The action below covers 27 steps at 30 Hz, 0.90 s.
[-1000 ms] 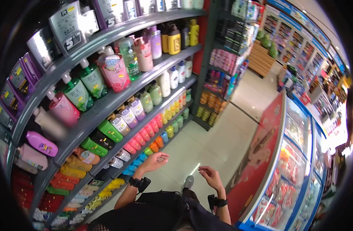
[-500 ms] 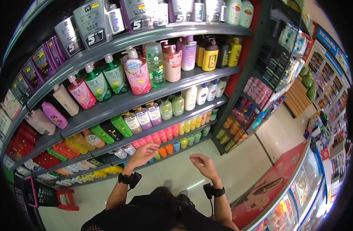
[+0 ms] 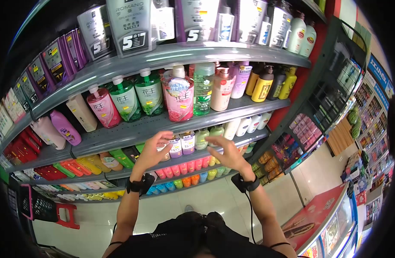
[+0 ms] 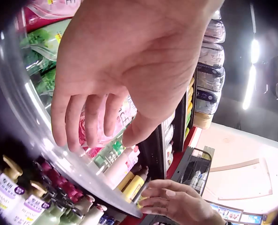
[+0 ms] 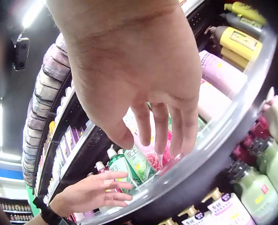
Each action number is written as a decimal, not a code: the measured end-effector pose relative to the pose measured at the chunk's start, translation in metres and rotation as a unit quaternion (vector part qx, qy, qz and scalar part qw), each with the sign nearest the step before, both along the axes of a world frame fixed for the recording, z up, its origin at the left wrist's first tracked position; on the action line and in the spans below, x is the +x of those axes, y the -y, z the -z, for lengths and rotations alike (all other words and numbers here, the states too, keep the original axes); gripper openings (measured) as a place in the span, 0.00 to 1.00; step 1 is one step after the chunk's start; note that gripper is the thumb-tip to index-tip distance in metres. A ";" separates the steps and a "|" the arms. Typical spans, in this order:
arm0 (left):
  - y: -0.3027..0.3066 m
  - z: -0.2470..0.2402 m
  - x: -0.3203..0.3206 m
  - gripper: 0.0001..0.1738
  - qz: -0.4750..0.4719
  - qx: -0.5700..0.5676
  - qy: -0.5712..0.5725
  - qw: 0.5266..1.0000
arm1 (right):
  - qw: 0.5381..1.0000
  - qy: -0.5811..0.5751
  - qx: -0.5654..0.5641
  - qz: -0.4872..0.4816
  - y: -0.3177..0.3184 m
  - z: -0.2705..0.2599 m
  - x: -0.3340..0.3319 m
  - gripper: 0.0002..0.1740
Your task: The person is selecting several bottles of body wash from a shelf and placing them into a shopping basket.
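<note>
A: ok so what are those hands actually holding?

B: Nothing I can see. Going from the wearer's chest, the left hand (image 3: 151,152) is at eleven o'clock and the right hand (image 3: 229,155) at one, both in midair, fingers loosely bent and slightly spread.

A: Nearest thing?

B: Big pink plastic pump bottle with a rose-print label (image 3: 180,101), twelve o'clock, upright on the curved grey shelf (image 3: 120,139). Hands look apart from it, a gap between them. My guess: held like that to leave both palms free.

A: Why's everything facing out?

B: Probably so shoppers can read the labels. Pumps on top likely need that headroom.

A: Neighbours?

B: Glossy green pump bottle with a pale label (image 3: 151,94) at its nine o'clock, round-shouldered; tall see-through green bottle (image 3: 203,90) at three, straighter sides. Shelf lip's smooth and shiny.
</note>
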<state>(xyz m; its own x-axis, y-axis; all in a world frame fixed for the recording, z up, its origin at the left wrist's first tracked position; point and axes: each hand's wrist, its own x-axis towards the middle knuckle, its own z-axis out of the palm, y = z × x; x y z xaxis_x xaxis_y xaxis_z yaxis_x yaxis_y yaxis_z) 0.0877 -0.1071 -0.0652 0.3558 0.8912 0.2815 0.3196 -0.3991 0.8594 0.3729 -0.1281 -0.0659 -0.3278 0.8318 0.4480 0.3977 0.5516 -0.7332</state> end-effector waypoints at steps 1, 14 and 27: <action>-0.008 -0.007 -0.002 0.24 0.000 0.004 0.004 1.000 | 1.000 0.004 0.029 0.009 -0.012 -0.007 -0.007 0.20; -0.095 -0.026 0.014 0.41 -0.122 0.071 0.064 0.988 | 0.971 0.009 0.233 0.058 -0.105 -0.079 -0.073 0.35; -0.127 -0.011 0.037 0.49 -0.079 -0.007 0.122 0.989 | 0.970 0.001 0.240 0.024 -0.127 -0.076 -0.074 0.41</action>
<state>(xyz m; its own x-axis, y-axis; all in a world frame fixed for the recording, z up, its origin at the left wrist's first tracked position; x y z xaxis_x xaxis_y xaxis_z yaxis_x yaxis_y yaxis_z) 0.1244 0.0202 -0.0541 0.1341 0.9344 0.3299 0.1591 -0.3489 0.9235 0.2993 -0.0013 0.0101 -0.2956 0.5418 0.7868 0.4328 0.8102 -0.3953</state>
